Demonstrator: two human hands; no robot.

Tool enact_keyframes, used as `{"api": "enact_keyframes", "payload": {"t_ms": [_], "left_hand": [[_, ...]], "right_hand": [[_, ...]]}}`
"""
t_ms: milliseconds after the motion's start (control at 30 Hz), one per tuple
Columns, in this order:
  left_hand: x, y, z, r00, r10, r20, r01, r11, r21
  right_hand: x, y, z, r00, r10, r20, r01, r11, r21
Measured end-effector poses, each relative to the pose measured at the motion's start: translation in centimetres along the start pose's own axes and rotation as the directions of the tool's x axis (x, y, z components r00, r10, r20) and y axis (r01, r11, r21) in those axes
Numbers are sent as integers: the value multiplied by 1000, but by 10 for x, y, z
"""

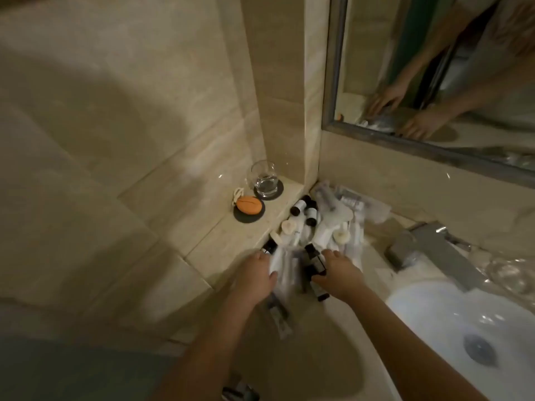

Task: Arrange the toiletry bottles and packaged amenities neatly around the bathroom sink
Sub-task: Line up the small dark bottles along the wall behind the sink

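Step in hand: sorting, with nothing arranged yet. The bottles and packets are still one loose pile in the back corner of the table, left of the sink, jammed against the ledge and the wall under the mirror. Both hands are at the near edge of the pile. Left hand looks curled on a white packet, thumb under it. Right hand is wrapped round a dark bottle lying on its side. Motion blur, so both grips are a best read. Next move, my call: lift those two clear of the heap, stand the bottle upright, lay the packet flat, then repeat while grouping like with like. Risk: bottles roll toward the sink, and the packets are slippery. Surface is polished beige stone, same tile on the wall, dim light. The ledge already holds a glass on a coaster and an orange soap on a dark dish. Tap sits behind the sink.
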State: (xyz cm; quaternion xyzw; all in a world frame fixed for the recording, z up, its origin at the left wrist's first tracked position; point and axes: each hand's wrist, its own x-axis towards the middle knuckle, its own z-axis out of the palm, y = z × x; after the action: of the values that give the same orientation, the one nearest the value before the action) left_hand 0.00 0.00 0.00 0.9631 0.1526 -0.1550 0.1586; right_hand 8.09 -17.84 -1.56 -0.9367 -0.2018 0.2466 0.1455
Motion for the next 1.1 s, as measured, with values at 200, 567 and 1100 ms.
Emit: {"api": "enact_keyframes", "payload": {"t_ms": [200, 567, 1100], "left_hand": [[19, 9, 10, 995, 89, -51, -91, 995, -36], [25, 25, 25, 995, 32, 94, -1, 952, -307], [26, 78, 52, 977, -158, 141, 196, 929, -313]], "right_hand": [[20, -5, 13, 987, 155, 31, -157, 980, 123], [3, 7, -11, 949, 283, -140, -191, 867, 460], [-89, 40, 8, 920, 390, -37, -124, 379, 917]]}}
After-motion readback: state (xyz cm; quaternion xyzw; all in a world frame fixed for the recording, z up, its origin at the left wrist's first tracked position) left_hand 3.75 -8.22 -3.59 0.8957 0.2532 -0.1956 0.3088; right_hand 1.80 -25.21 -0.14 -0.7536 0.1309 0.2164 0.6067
